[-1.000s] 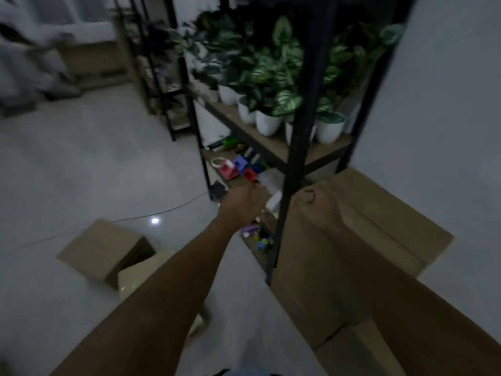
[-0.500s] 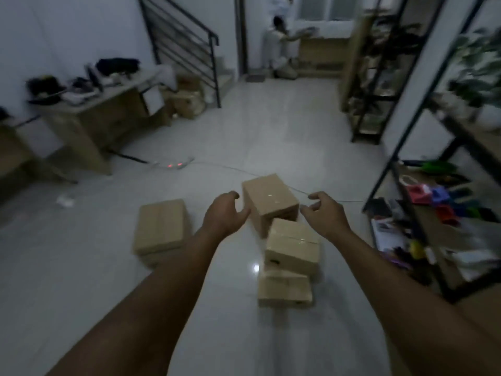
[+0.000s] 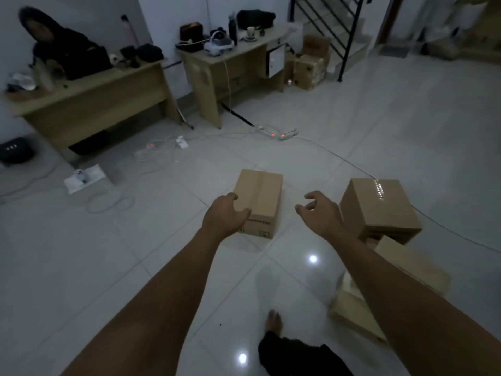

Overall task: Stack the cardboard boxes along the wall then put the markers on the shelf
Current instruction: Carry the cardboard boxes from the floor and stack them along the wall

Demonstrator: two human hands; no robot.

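Several cardboard boxes lie on the white tiled floor. A taped box [image 3: 261, 195] sits straight ahead. My left hand [image 3: 225, 216] reaches its near left corner, fingers loosely curved over the edge, thumb at the front face. My right hand [image 3: 321, 213] hovers open to the right of that box, holding nothing. A bigger box [image 3: 379, 210] stands just right of my right hand. Two more boxes [image 3: 414, 267] [image 3: 352, 310] lie under my right forearm. Neither the shelf nor the markers are in view.
Two wooden desks [image 3: 89, 104] [image 3: 217, 69] line the far wall, with a person [image 3: 54, 42] seated at the left one. Power strips [image 3: 282, 134] and cables [image 3: 108, 202] trail across the floor ahead. A staircase [image 3: 330, 28] with boxes [image 3: 309, 69] stands at the back right. My foot [image 3: 273, 321] is below.
The view has swung from the plant shelf round to the open floor. Both hands have moved to the leftmost box, the left now at its corner.
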